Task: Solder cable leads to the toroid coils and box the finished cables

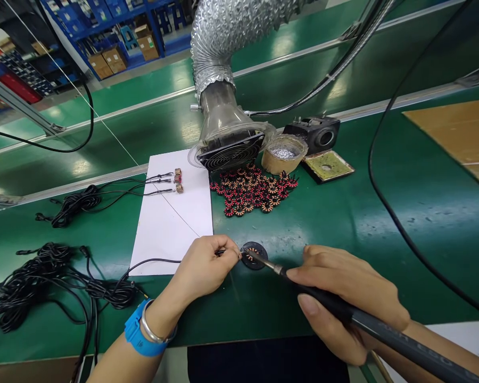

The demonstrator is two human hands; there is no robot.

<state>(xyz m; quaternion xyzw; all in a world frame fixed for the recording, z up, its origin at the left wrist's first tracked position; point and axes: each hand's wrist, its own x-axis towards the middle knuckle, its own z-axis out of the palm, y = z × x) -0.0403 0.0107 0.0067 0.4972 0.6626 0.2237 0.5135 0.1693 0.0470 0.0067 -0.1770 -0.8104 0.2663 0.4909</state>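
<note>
Left grip (205, 266) is pinched shut, thumb against forefinger, on the end of a thin black rubbery-looking cable (155, 260) that trails off to its left. Right grip (343, 287) is closed around a dark pen-shaped soldering iron (399, 340), metal tip angled over toward the left fingertips. Between the two grips, right by the left fingertips, there's a small copper-and-black ring-shaped coil (252, 254) sitting in a round black holder (252, 266) on the shiny green surface (303, 218). Iron tip is right at the coil, but honestly can't tell if it's touching.

Straight ahead of the grips is a heap of red, copper and black wound rings (249, 191), with a fume fan with a black grille (231, 151) just past it. Farther out and a bit right of that heap you get a tan round tub with silvery stuff inside (283, 151), a yellow sponge in a shallow square tray (328, 166) and a black block with a round opening (313, 133). Ahead-left of the left grip lies a white rectangular sheet (159, 229), three small coils with black leads (178, 180) on it. Left of that same grip: a tangle of bundled black cables (32, 282).
</note>
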